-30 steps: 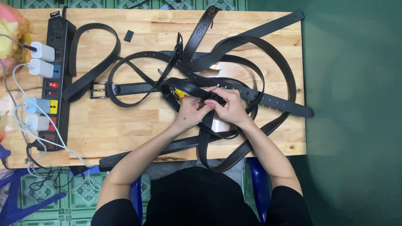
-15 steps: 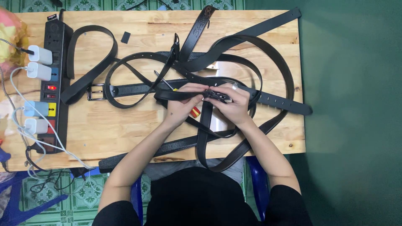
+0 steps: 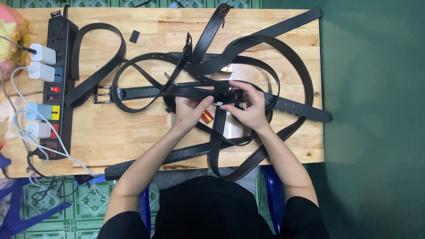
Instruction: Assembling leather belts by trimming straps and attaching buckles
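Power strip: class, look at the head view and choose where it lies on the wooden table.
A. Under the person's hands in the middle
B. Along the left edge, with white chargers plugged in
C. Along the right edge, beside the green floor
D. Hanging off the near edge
B: the black power strip runs along the left edge of the wooden table, with white chargers plugged in, far from both hands.
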